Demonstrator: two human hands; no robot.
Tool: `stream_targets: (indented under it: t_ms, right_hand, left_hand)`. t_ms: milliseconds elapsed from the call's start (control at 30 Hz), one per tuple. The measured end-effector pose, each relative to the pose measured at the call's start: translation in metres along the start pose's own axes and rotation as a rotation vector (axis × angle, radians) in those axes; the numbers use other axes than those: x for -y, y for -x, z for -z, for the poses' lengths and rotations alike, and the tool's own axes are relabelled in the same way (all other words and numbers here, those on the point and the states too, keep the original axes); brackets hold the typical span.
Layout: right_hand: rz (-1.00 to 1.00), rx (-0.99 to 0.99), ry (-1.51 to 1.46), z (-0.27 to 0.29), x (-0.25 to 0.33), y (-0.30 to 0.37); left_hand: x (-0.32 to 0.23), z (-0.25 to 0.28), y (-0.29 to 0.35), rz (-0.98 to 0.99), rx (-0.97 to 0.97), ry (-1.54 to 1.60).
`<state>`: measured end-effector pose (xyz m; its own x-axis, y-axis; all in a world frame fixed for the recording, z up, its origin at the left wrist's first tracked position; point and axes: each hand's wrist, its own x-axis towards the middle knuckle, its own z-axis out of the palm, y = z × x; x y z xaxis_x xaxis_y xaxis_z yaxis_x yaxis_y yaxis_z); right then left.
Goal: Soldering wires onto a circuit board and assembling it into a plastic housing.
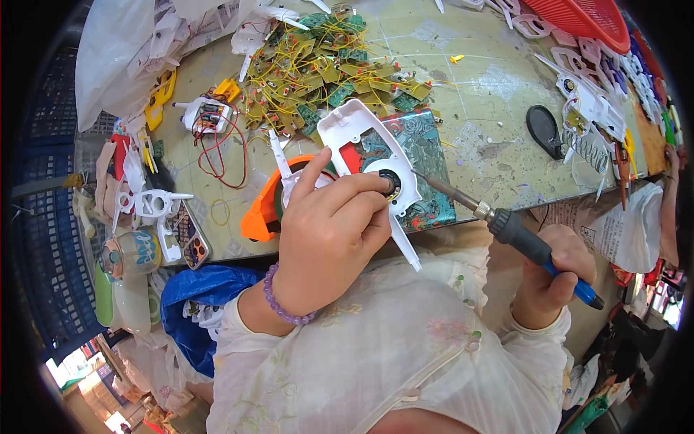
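Note:
My left hand, wearing a purple bead bracelet, grips a white plastic half-shell with a handle-like leg pointing down. Its fingers press beside a small black round part, which looks like a speaker, inside the shell. In my right hand is a soldering iron with a dark grip and blue end. The iron's tip lies close to the shell's right edge; whether it touches, I cannot tell. Beneath the shell is a dark, teal-patterned flat piece. An orange plastic piece sits left of my hand.
A heap of small circuit boards with yellow wires covers the far middle. At left are a battery box with red wires, a phone and white shells. A black oval part, springs and a red basket are at right.

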<state>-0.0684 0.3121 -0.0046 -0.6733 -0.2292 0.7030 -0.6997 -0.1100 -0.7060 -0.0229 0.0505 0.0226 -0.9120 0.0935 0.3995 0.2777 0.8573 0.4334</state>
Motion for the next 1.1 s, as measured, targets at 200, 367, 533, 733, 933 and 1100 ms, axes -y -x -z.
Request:
stream_targets:
  t_ms: [200, 367, 533, 733, 933, 1100]
  right_hand:
    - [-0.013, 0.057, 0.002, 0.002, 0.001, -0.011]
    - [-0.047, 0.077, 0.016, -0.001, 0.005, -0.013]
    - [-0.048, 0.052, 0.03, -0.001, 0.005, -0.01]
    - [-0.068, 0.089, 0.014, -0.002, 0.006, -0.013]
    - [-0.081, 0.143, -0.004, -0.001, 0.005, -0.015]
    - [-0.102, 0.16, -0.005, -0.002, 0.005, -0.017]
  left_hand:
    - [0.0, 0.002, -0.001, 0.064, 0.019, 0.101]
    - [0.002, -0.002, 0.002, 0.114, 0.009, 0.189]
    - [0.002, -0.002, 0.005, 0.122, 0.001, 0.211]
    - [0.002, -0.001, 0.005, 0.1, 0.008, 0.186]
    - [0.002, -0.001, 0.002, 0.058, 0.002, 0.136]
    - [0.001, 0.0, 0.001, 0.025, -0.011, 0.102]
